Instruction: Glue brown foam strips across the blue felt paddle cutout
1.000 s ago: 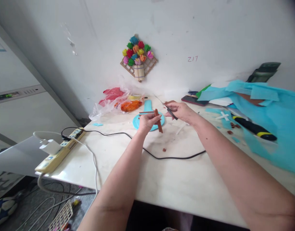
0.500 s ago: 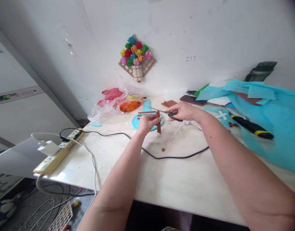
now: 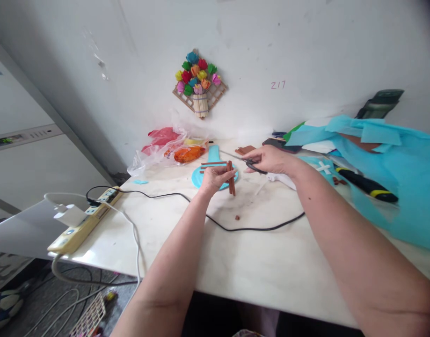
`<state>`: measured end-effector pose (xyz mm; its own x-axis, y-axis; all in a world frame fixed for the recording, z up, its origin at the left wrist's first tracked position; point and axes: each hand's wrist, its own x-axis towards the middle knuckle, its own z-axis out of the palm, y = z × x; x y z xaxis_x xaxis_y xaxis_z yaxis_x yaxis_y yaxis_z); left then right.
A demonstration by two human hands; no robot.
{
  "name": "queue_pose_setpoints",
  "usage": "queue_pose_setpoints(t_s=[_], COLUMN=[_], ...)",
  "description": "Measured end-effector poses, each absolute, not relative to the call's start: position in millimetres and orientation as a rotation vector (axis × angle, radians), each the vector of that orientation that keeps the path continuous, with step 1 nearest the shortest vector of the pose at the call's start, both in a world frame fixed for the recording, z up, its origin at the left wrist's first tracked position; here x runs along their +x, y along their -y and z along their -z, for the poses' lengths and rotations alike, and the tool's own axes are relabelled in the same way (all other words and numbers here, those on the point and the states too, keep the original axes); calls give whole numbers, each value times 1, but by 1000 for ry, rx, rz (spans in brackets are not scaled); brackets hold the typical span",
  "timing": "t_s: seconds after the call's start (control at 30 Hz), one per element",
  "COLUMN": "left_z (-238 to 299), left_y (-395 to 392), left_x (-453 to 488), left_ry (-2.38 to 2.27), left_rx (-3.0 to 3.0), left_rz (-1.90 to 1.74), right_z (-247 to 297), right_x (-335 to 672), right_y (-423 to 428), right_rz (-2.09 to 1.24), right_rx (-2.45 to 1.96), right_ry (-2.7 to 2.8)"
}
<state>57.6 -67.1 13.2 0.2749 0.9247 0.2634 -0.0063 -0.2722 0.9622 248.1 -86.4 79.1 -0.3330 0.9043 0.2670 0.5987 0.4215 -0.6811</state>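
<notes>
My left hand (image 3: 215,179) is closed on a few thin brown sticks (image 3: 231,179), held upright between thumb and fingers. More brown strips (image 3: 214,164) lie beyond that hand, over a light-blue round piece with a handle-like strip (image 3: 214,153). My right hand (image 3: 269,160) grips black-handled scissors (image 3: 251,164), their blades pointing left above the table, apart from the sticks. A folded brown piece (image 3: 245,150) lies just behind the scissors. On the table in front sits a small brown scrap (image 3: 237,217).
A black cable (image 3: 243,230) crosses the white table. At left lie a power strip (image 3: 84,222) and plastic bags (image 3: 165,147). To the right are a white glue gun (image 3: 283,179), a black-and-yellow tool (image 3: 369,185) and blue sheets (image 3: 404,187). A flower ornament (image 3: 200,84) hangs on the wall.
The scissors have shifted slightly right and up in my right hand, their blades farther from the sticks. My left hand and the sticks stay nearly in place.
</notes>
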Motion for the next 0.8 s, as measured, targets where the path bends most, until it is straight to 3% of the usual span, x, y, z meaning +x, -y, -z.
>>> queue_pose_setpoints(t_s=[0.2, 0.8], left_z=[-20, -13], left_y=[76, 72], left_x=[52, 49], left_ry=[-751, -666], left_rx=[1508, 1412], left_rz=[-1028, -875], right_z=[-75, -59], right_x=[238, 224], right_y=[90, 83], right_rz=[-946, -954], right_rx=[-890, -751], right_ry=[1712, 1777])
